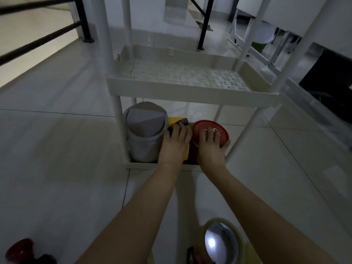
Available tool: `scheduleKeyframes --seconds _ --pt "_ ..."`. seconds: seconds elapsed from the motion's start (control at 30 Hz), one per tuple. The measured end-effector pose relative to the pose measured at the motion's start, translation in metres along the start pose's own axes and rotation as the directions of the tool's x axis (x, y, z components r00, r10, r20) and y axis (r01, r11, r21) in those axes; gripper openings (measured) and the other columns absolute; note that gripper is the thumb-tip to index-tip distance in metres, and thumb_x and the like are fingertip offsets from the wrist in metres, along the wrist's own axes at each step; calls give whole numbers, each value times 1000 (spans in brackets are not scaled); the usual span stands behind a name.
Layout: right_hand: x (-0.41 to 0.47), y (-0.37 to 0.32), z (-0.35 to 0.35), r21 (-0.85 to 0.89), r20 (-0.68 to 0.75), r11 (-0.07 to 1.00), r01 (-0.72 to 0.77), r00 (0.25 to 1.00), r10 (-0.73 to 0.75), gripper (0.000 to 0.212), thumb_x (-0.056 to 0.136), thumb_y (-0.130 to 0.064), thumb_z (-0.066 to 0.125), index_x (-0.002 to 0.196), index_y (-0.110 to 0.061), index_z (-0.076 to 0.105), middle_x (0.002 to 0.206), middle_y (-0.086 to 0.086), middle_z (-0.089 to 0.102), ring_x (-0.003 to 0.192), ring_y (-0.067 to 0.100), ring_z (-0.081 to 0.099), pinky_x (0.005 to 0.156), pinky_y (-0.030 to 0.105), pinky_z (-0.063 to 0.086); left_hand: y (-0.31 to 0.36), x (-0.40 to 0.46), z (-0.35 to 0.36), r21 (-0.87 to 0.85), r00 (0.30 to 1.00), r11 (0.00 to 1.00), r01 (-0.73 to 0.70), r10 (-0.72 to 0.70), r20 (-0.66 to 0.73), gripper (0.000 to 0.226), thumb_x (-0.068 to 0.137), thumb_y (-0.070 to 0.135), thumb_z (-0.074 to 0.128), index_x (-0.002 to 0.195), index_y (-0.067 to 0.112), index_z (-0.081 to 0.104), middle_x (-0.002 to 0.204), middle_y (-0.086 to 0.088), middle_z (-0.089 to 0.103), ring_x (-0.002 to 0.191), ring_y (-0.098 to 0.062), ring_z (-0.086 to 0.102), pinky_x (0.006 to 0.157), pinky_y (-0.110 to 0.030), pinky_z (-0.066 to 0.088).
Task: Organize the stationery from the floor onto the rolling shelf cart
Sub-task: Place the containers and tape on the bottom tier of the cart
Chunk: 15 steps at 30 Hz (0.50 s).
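Cart: white rolling shelf cart [190,92] on pale floor tiles, seen from above; its perforated middle tray carries nothing visible, the bottom tray is in use.
Bottom tray, left: small grey bin with a swing lid [145,130], upright against the cart's left post.
Bottom tray, middle: yellow box [176,121] just beside the bin, with a dark flat object [182,122] lying on top of it; what that object is cannot be told.
Bottom tray, right: round container with a red lid [209,128], touching the yellow box's side.
Left hand: left hand [176,143] lies over the yellow box, fingertips curled onto the dark object.
Right hand: right hand [210,147] rests on the red lid, fingers spread across its top, thumb hooked round the right rim.
Floor, near: roll of clear packing tape [222,242] below the right forearm, well apart from the cart.
Floor, lower left: blurred dark red object [21,250], not identifiable.
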State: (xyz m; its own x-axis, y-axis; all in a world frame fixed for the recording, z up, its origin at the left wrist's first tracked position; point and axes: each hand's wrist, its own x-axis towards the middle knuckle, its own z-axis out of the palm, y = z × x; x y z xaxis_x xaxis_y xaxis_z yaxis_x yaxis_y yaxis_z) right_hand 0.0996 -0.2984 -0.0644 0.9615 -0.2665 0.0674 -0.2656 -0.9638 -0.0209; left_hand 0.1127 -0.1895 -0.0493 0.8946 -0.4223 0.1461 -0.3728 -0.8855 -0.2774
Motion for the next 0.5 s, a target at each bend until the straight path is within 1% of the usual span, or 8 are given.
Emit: scheduleKeyframes --seconds 0.07,0.1,0.17,0.23,0.3,0.4,0.43,0.5 --pt "-4 -1 1 -21 -6 999 24 1000 -24 55 98 -15 35 147 -9 9 154 18 11 143 38 4 110 63 5 4 0 7 -15 998 998 -55 55 -9 65 89 34 50 143 9 26 151 -16 30 138 -28 33 106 -37 36" --pt "-6 0 2 -42 6 998 42 999 -42 57 98 -16 35 147 -8 8 154 19 10 143 39 2 111 62 5 5 0 7 -58 996 996 -70 72 43 59 96 22 36 147 4 11 156 -22 7 145 -35 12 115 -42 22" --pt "-10 3 7 -104 -1 991 79 997 -80 64 93 -17 47 147 -3 15 151 27 16 140 48 9 109 64 11 6 -1 4 -92 998 994 -58 61 32 57 98 13 24 147 -1 -3 155 -25 -9 145 -38 -6 118 -45 7" --pt "-14 4 14 -158 -81 985 70 993 -83 74 70 -17 77 133 3 45 131 36 46 123 57 39 94 67 34 8 -6 2 -28 998 998 -58 59 29 58 99 14 21 146 -2 -9 155 -27 -5 145 -38 -4 118 -46 7" --pt "-18 3 18 -133 -99 990 45 993 -58 78 47 -18 89 117 2 62 113 34 61 105 56 55 80 67 43 13 -12 8 -24 998 999 -42 43 43 60 99 17 24 147 -1 -7 155 -23 6 145 -35 7 117 -44 14" --pt "-18 -1 23 -62 -93 996 60 994 -66 83 41 -20 90 116 4 63 112 35 61 103 56 56 77 67 43 12 -16 6 -26 999 999 41 -42 -14 65 90 36 46 146 10 26 146 -7 42 134 -21 42 106 -33 39" --pt "-19 -1 25 -64 -82 996 62 994 -67 84 43 -20 89 118 4 61 114 36 60 105 56 55 79 67 42 10 -17 6 -28 999 999 41 -42 -30 65 90 36 46 146 9 26 146 -8 42 134 -21 42 106 -33 39" --pt "-26 -4 20 -65 -63 995 69 995 -74 83 57 -18 82 131 4 49 127 38 49 118 57 44 91 67 34 12 -17 11 -38 1000 999 -22 22 17 62 99 23 30 148 0 -1 155 -21 15 144 -32 18 115 -42 24"
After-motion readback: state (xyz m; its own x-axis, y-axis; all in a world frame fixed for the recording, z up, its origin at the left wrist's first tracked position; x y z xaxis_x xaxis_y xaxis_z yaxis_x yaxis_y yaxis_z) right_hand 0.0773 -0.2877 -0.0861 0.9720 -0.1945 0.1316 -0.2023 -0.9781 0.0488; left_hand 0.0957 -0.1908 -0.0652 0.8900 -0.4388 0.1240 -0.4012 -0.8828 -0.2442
